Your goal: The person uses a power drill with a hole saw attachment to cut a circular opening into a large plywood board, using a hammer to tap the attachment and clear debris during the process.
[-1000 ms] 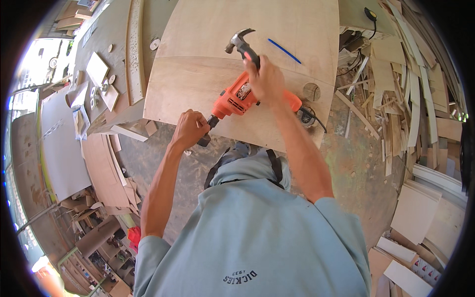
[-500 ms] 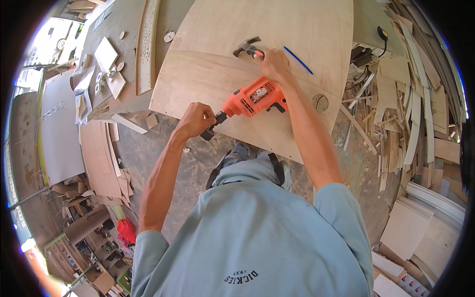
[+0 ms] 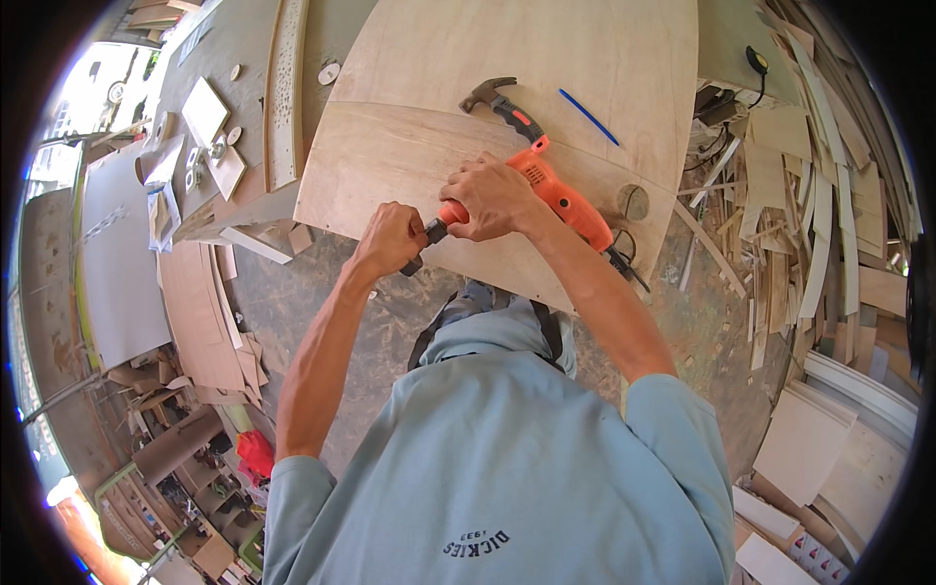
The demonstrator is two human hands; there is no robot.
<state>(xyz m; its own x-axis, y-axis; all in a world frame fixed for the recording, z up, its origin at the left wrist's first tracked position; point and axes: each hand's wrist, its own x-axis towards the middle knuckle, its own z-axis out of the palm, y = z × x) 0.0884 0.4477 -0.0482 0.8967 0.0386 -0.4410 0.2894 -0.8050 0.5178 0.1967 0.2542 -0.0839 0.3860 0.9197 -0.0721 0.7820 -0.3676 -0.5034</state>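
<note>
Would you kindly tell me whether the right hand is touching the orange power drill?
Touching: the head view shows the right hand wrapped over the front part of the orange power drill, covering some of its casing.

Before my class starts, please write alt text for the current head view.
An orange power drill is gripped over a plywood panel, left hand at its dark chuck, right hand around its body. A claw hammer lies beyond it, with a blue pen-like stick to the hammer's right; wood offcuts clutter the right side.

An orange drill (image 3: 563,200) slants across the pale board (image 3: 390,151), black chuck (image 3: 436,231) toward the near edge.
</note>
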